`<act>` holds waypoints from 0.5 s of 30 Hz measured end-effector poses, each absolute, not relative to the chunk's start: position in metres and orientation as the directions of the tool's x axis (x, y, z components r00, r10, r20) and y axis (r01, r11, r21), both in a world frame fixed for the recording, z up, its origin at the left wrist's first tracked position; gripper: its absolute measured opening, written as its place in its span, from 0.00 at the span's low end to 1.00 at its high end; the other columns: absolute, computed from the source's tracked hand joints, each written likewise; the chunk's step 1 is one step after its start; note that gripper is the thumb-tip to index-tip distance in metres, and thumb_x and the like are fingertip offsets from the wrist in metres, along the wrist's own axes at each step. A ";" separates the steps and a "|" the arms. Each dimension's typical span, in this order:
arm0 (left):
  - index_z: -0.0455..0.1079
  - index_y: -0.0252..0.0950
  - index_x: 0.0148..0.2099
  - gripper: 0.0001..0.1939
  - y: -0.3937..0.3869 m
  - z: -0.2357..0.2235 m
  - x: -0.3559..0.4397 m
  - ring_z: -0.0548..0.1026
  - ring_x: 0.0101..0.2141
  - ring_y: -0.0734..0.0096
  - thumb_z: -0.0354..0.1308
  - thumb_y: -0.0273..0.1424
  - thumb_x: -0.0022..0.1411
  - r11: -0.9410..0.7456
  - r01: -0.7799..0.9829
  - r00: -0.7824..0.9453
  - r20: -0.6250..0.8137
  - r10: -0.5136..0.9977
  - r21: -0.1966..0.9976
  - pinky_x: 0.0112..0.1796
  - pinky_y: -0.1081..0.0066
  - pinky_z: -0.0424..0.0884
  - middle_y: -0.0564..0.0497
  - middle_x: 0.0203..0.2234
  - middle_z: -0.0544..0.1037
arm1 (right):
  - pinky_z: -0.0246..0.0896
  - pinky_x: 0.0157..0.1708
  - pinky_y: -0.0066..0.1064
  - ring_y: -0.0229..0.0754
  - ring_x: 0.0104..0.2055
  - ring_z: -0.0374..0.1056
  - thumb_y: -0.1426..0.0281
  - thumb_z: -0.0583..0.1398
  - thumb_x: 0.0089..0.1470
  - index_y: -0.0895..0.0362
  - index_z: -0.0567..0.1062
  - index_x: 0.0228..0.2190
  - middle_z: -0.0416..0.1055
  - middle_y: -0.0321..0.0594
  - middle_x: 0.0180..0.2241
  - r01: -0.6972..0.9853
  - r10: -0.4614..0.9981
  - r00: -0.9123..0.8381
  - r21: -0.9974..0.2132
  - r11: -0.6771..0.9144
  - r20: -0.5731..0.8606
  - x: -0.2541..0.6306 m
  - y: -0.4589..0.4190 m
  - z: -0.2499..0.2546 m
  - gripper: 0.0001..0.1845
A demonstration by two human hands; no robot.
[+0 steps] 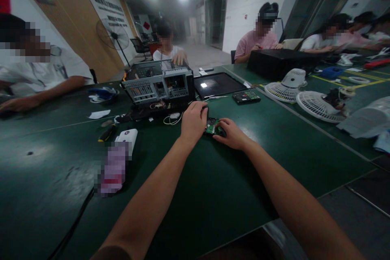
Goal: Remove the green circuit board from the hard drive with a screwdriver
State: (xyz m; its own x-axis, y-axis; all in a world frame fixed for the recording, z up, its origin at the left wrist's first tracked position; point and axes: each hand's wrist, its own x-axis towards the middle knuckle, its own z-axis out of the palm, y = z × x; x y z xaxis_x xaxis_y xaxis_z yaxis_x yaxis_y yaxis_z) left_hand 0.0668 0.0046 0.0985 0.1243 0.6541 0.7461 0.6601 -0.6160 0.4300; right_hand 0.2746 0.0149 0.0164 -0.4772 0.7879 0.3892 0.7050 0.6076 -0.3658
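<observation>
Showing its green side upward, the circuit-board unit (211, 128), long axis obscured, sat between the right hand (233, 135), half closed on its right edge, and the curled left hand (193, 122), whose hold could not be told, near the computer case (144, 92).

A small, green circuit-board unit with dark edging (211, 128) is straight ahead at twelve o'clock, green face up and roughly level. A greyish patch shows towards its twelve o'clock side; its nine and three o'clock ends are partly hidden, and finer detail is too small to tell.
</observation>
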 end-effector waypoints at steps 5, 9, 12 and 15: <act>0.72 0.36 0.48 0.09 0.004 0.098 0.067 0.76 0.45 0.62 0.55 0.24 0.67 -0.602 0.670 0.113 0.742 0.661 0.434 0.48 0.62 0.73 0.45 0.43 0.78 | 0.57 0.61 0.51 0.56 0.60 0.62 0.56 0.65 0.55 0.54 0.73 0.49 0.65 0.52 0.56 0.706 0.792 -0.468 -0.373 0.602 0.392 0.274 0.015 0.015 0.24; 0.72 0.37 0.48 0.09 0.004 0.098 0.067 0.76 0.44 0.62 0.56 0.24 0.66 -0.595 0.673 0.102 0.741 0.664 0.440 0.47 0.62 0.73 0.45 0.43 0.78 | 0.57 0.61 0.50 0.56 0.60 0.62 0.56 0.65 0.54 0.55 0.73 0.49 0.64 0.52 0.56 0.707 0.798 -0.461 -0.383 0.595 0.388 0.274 0.015 0.016 0.24; 0.72 0.37 0.47 0.08 0.005 0.097 0.067 0.76 0.44 0.62 0.57 0.25 0.66 -0.593 0.671 0.102 0.737 0.669 0.445 0.47 0.62 0.73 0.45 0.43 0.78 | 0.57 0.62 0.50 0.56 0.60 0.62 0.57 0.66 0.54 0.54 0.73 0.49 0.65 0.52 0.56 0.704 0.797 -0.461 -0.386 0.596 0.390 0.274 0.014 0.016 0.23; 0.72 0.36 0.47 0.08 0.005 0.097 0.067 0.76 0.44 0.63 0.57 0.25 0.66 -0.598 0.666 0.104 0.739 0.666 0.445 0.47 0.63 0.73 0.46 0.42 0.77 | 0.57 0.62 0.50 0.56 0.60 0.62 0.56 0.66 0.54 0.55 0.73 0.49 0.64 0.52 0.56 0.710 0.799 -0.463 -0.379 0.594 0.383 0.274 0.015 0.016 0.24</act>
